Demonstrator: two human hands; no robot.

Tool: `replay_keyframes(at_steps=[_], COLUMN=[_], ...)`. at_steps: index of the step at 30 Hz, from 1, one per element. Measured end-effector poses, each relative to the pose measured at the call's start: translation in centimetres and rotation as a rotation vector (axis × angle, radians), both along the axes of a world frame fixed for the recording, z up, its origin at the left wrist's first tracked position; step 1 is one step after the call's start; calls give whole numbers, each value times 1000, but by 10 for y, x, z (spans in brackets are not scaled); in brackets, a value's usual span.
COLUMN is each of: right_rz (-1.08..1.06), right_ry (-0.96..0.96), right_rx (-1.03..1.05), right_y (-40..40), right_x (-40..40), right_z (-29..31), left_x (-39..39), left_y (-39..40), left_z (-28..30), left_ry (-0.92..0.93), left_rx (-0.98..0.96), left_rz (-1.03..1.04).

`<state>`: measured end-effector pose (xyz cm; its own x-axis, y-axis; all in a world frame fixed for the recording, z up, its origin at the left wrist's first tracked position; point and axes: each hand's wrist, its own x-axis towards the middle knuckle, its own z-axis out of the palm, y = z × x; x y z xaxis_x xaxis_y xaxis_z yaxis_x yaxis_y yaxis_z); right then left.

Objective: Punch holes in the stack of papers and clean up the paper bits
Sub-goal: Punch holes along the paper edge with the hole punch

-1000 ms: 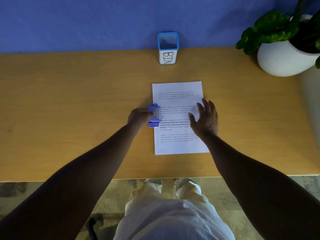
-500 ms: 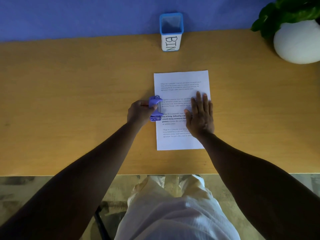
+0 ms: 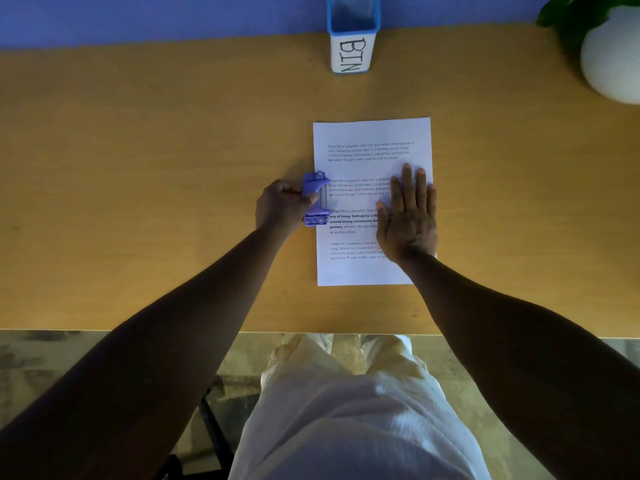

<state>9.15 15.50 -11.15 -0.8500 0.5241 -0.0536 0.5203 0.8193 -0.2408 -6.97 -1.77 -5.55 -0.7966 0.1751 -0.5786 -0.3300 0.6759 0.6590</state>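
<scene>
A white stack of papers (image 3: 367, 140) with printed text lies upright in the middle of the wooden desk (image 3: 138, 150). A purple hole punch (image 3: 316, 198) sits over the middle of the stack's left edge. My left hand (image 3: 282, 206) grips the punch from the left. My right hand (image 3: 408, 216) lies flat, palm down, on the right half of the papers with fingers pointing away from me. No paper bits are visible on the desk.
A small blue-rimmed white container marked "BIN" (image 3: 352, 43) stands at the back of the desk against the blue wall. A white plant pot (image 3: 613, 53) sits at the back right. The desk's near edge runs just above my legs.
The view has tilted down, so everything sits higher in frame. My right hand has flattened, fingers closer together and straighter on the paper. My left hand stays on the punch.
</scene>
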Motion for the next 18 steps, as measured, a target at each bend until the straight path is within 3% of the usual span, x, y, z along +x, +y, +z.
replay_keyframes(at_steps=[18], right_rz=[-4], right_ry=[4], right_rx=[-2], right_y=[-1], right_x=[0], right_z=[4], left_x=[-14], left_y=[5], left_z=[2], left_ry=[-17], left_rx=[-104], left_rz=[-66])
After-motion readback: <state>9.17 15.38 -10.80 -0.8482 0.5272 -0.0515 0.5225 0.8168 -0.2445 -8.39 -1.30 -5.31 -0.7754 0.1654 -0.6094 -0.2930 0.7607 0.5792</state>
